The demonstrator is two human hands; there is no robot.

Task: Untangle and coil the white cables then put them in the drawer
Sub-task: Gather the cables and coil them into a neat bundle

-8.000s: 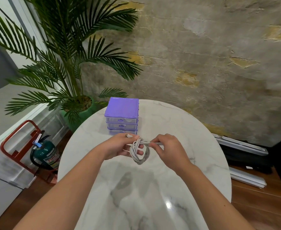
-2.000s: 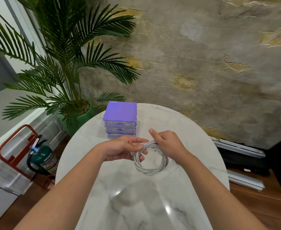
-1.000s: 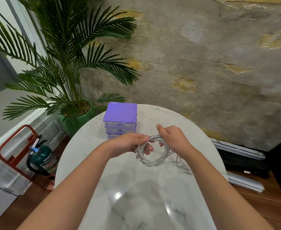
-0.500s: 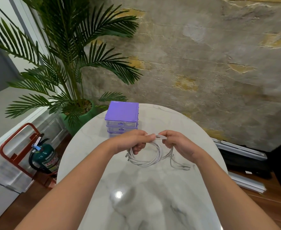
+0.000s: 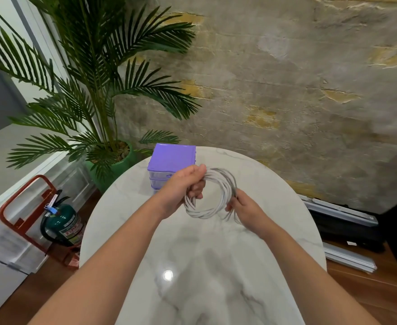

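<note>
Cable coil (image 5: 218, 200): held above the worktop (image 5: 192, 266), between my hands.
Left hand (image 5: 181, 186): fingers curled round coil's left side.
Right hand (image 5: 244, 207): pinches coil's right side.

We find only one thing carrying print: the dark green metal fire extinguisher (image 5: 62, 225) standing on the wooden floor inside a red tubular metal stand (image 5: 21, 207), off the left edge of the white marble worktop (image 5: 206, 266). Its label has a red band with pale letters that seem to read "FIRE", though they are too small and blurred for us to be sure. The lines beneath it are illegible.
</note>
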